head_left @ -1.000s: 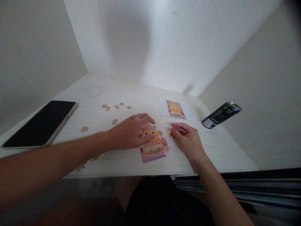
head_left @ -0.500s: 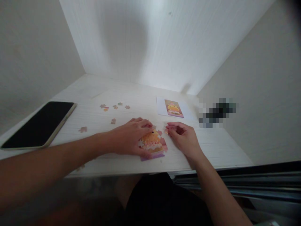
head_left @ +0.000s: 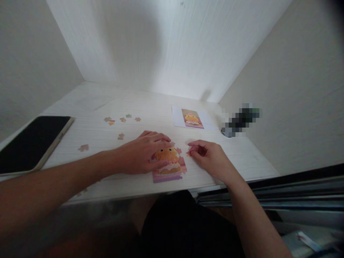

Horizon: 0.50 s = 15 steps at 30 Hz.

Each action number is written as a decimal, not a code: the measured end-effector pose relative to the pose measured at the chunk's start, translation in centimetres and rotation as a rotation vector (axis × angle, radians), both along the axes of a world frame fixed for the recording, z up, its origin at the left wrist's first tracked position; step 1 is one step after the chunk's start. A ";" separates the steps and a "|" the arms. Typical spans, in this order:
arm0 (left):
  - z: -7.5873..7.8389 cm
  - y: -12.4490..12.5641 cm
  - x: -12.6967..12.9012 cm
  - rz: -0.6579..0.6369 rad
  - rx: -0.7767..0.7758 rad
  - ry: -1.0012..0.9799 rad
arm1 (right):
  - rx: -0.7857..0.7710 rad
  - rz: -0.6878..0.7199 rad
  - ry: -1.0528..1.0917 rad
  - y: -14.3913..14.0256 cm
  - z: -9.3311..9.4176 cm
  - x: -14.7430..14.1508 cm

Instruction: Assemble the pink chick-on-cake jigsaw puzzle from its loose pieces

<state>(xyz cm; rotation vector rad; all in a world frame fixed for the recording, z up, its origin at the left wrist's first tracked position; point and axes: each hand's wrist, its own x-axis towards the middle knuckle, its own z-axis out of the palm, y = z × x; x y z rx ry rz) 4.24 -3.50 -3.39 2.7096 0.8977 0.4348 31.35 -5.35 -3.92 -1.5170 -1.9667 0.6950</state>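
1. Left hand [head_left: 141, 154] laid flat on the left part of the half-built puzzle [head_left: 169, 166], fingers spread and extended, pinning it to the desk [head_left: 161, 111] rather than gripping anything.
2. Right hand [head_left: 209, 157] curled just right of the puzzle, thumb and forefinger pinched on a small pink puzzle piece [head_left: 188, 153], held at the puzzle's ragged upper right edge, close to touching it.
3. Risk, as a judgement: with the piece forced in at a wrong angle, likely buckling of neighbouring tabs or popping of joined pieces; thin card bends easily.
4. Further risk: a sideways slide of the whole assembly on the smooth laminate under uneven left-hand pressure, breaking loose the unsupported border near the desk's front edge.
5. Possible loss too: a fumbled piece dropping off the near edge into the lap below.
6. Materials: puzzle of flat printed card, pastel pink and purple around a yellow-orange character, outline knobbed and uneven where unfinished.
7. Beyond the left fingers, loose pieces [head_left: 122, 120] scattered, small, lobed, well apart from the hand.
8. Far left of the fingers, a dark tablet [head_left: 32, 141], glossy, rectangular, pale-rimmed.
9. Beyond the right fingers, a reference picture [head_left: 192, 118] on white paper, flat and matte.
10. Desk pale, wood-grained, enclosed by plain white walls.
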 end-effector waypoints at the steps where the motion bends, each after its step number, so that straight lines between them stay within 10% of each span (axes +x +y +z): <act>1: 0.1 0.0 0.0 -0.005 0.010 -0.016 | 0.002 0.004 -0.003 -0.1 0.1 0.0; 15: 0.1 -0.3 0.1 -0.081 0.016 0.009 | 0.026 0.174 -0.049 -1.1 1.4 -0.9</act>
